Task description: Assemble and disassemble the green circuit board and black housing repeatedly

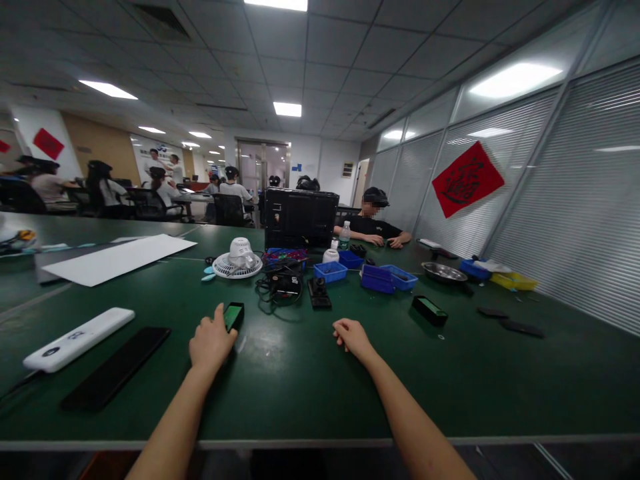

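Observation:
My left hand (213, 340) is closed around a small black rectangular box (234, 316), thumb on its near right side and index finger along its far left. Green shows inside the box; I cannot tell whether it is a board or the tabletop. My right hand (353, 337) is above the table's middle with its fingers curled together, and nothing shows in it. A similar black box (430, 311) with green inside lies farther right. Left of my left hand are a long black flat panel (117, 367) and a white power-strip-like bar (80, 339) with a cord.
Beyond my hands are a white fan part (237, 260), black cables with an adapter (285, 283), a black stand (319, 293), blue bins (377, 279) and a monitor (301, 217). A metal bowl (444, 272) stands right. A co-worker (373, 223) sits across.

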{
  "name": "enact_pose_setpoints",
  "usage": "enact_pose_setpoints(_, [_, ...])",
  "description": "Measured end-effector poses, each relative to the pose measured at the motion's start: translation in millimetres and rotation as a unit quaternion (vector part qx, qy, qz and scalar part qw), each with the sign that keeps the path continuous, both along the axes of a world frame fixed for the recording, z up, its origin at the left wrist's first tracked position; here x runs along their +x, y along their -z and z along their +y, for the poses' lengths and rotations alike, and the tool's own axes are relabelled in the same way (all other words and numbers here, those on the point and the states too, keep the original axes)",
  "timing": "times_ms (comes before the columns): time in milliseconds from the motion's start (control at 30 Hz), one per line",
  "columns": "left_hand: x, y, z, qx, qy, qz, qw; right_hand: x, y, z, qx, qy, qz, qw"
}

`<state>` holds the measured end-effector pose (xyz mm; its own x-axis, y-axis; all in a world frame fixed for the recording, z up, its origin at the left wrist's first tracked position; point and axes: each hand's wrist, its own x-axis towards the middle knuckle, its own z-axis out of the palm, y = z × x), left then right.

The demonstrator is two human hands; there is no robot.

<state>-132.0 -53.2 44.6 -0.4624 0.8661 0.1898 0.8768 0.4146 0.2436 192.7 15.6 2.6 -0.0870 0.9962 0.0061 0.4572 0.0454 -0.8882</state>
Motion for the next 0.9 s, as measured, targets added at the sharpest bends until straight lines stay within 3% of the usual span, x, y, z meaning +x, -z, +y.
enact_pose_setpoints(200, [-40, 5.6, 9, 0.032, -0.064, -0.011, 0.997, 0, 1.3, 3, 0.002, -0.001, -0.015, 1.0])
enact_pose_setpoints(433, [-52, 17.9, 15, 0.066, -0.098, 0.002, 0.993, 1, 3.5, 4, 0.004, -0.005, -0.023, 1.0])
enact_pose_setpoints(667, [-43, 11.3, 14, 0.033, -0.07, -0.031, 0.997, 2, 4.1, 5, 0.011, -0.009, -0.027, 1.0])
enact_pose_setpoints(900, [-5, 12.6, 5, 0.031, 0.028, -0.02, 0.999, 2, 5.3, 5, 0.012, -0.005, -0.028, 1.0])
